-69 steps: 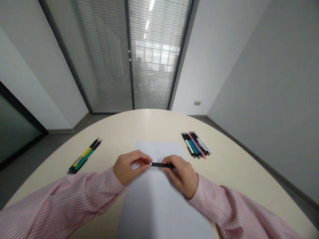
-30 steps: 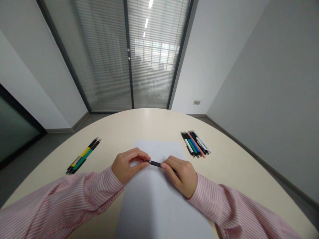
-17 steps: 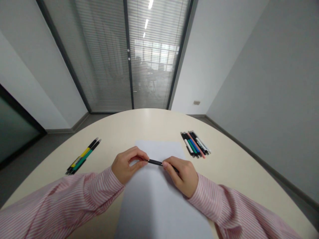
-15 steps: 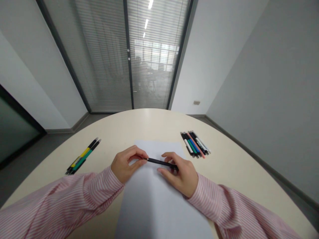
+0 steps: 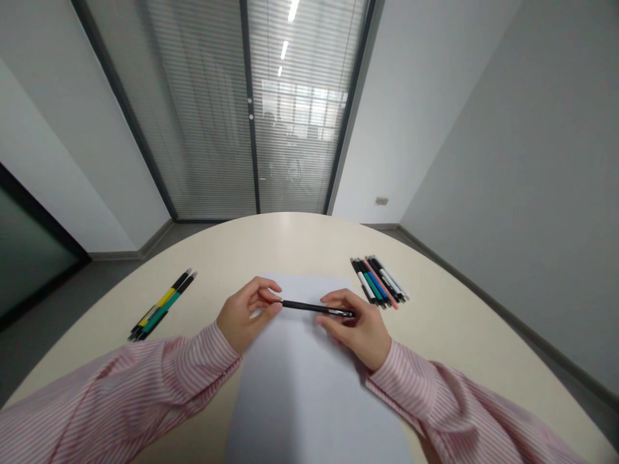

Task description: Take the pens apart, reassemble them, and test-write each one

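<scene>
A slim black pen (image 5: 304, 305) is held nearly level above the white paper (image 5: 285, 399). Its left end, with a small light-coloured tip, meets the thumb and fingertips of my left hand (image 5: 246, 314), which is closed in a pinch there. My right hand (image 5: 360, 325) grips the other end, where a shiny clip shows, its fingers curled over the barrel from above and the thumb below. Part of the right end is covered by those fingers.
Two pens, one yellow and black (image 5: 164, 299), one green and black (image 5: 167, 306), lie at the left on the round cream table (image 5: 285, 241). Several pens in white, green, blue, pink and black (image 5: 380, 281) lie side by side at the right. Beyond stands a glass partition with blinds (image 5: 213, 129).
The pen has shifted slightly right and up and lies more level, and its clip now shows. My right hand has moved a little to the right and turned; my left hand is almost where it was.
</scene>
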Demonstrator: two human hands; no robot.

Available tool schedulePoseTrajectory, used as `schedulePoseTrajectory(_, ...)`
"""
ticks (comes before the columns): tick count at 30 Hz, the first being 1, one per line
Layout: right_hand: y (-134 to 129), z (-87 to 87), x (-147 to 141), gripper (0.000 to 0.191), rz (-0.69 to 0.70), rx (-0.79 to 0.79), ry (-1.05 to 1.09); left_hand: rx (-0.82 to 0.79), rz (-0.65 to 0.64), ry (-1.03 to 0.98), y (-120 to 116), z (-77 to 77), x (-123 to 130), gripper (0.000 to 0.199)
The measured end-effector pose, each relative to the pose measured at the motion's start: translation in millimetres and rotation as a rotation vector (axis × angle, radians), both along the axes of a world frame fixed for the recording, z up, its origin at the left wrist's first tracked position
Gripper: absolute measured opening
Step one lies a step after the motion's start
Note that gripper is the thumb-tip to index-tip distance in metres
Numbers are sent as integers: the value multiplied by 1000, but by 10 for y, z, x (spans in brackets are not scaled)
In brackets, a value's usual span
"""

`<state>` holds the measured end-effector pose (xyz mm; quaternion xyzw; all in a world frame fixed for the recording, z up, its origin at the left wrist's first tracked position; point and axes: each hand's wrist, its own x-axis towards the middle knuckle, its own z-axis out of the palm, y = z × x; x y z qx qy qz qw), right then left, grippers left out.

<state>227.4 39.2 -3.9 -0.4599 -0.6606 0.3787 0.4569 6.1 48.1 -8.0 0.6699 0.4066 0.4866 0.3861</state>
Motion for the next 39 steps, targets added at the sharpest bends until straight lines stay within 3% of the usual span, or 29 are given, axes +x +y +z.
schedulePoseTrajectory(2,48,21,-22,27,19,-155,292,-30,-45,18,-16,10,21,22)
schedulePoseTrajectory(5,104,114,-74,22,38,-250,652,12,-126,138,-69,38,39,27)
schedulePoseTrajectory(8,153,217,-122,15,83,-421,922,182,-106,420,-126,33,37,12)
schedulePoseTrajectory(12,273,256,-140,18,205,-582,1150,462,-145,788,-202,-44,43,34)
schedulePoseTrajectory(15,403,239,-144,48,350,-676,1174,531,-156,885,-257,-86,66,35)
schedulePoseTrajectory(17,475,239,-155,56,392,-707,1167,534,-168,902,-280,-89,82,36)
schedulePoseTrajectory(29,505,282,-174,66,431,-764,1118,546,-249,838,-265,-81,68,34)
schedulePoseTrajectory(35,494,287,-183,58,388,-812,1150,536,-257,857,-266,-78,64,34)
schedulePoseTrajectory(39,432,350,-223,57,408,-739,1118,565,-256,844,-258,-86,61,34)
